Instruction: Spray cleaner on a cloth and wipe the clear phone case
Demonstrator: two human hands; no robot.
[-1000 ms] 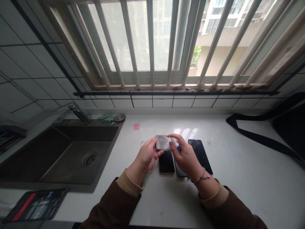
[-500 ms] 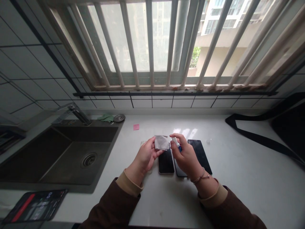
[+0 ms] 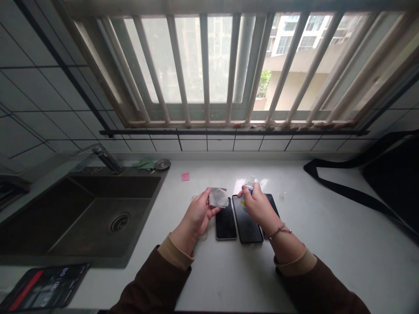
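A folded grey cloth (image 3: 218,197) with a zigzag edge is held up by my left hand (image 3: 200,213), thumb at its side and fingers beneath. My right hand (image 3: 260,207) is closed round a small spray bottle (image 3: 251,183) with a whitish top; most of its body is hidden by the fingers. Below the cloth a black phone (image 3: 225,224) lies flat on the counter. Beside it is a larger dark phone or small tablet (image 3: 250,226), under my right hand. Another dark flat device (image 3: 273,201) lies further right, partly covered by that hand.
A sink (image 3: 85,209) with a faucet (image 3: 106,159) is on the left; a tablet showing a timer (image 3: 44,288) lies before it. A pink sticky note (image 3: 185,176) sits on the white counter (image 3: 209,274). A black strap (image 3: 347,179) runs along the right.
My right hand has moved right and turned, tipping the bottle's top away from the cloth. My left hand still holds the cloth. The view has shifted slightly.
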